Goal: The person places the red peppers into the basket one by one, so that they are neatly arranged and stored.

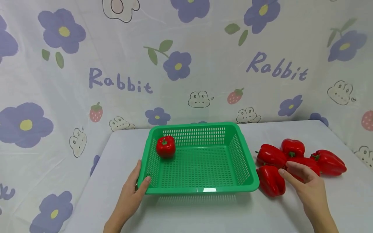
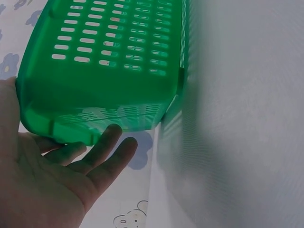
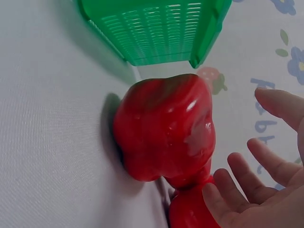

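A green plastic basket (image 1: 198, 190) with slotted walls stands in the middle of the table, one red bell pepper (image 1: 166, 147) inside its back left corner. My left hand (image 1: 132, 191) holds the basket's left rim, thumb over the edge and fingers along the outside; the left wrist view shows the fingers (image 2: 111, 142) under the rim. To the right lies a group of several red bell peppers. My right hand (image 1: 310, 186) hovers beside the nearest pepper (image 1: 271, 181), thumb and fingers parted with nothing between them. In the right wrist view that pepper (image 3: 166, 128) sits left of the fingertips.
Behind the nearest pepper are more peppers, one at the back (image 1: 292, 147) and one at the far right (image 1: 329, 162). The table has a white cloth (image 1: 116, 155). A white curtain (image 1: 209, 42) with purple flowers and rabbits hangs behind and at the sides.
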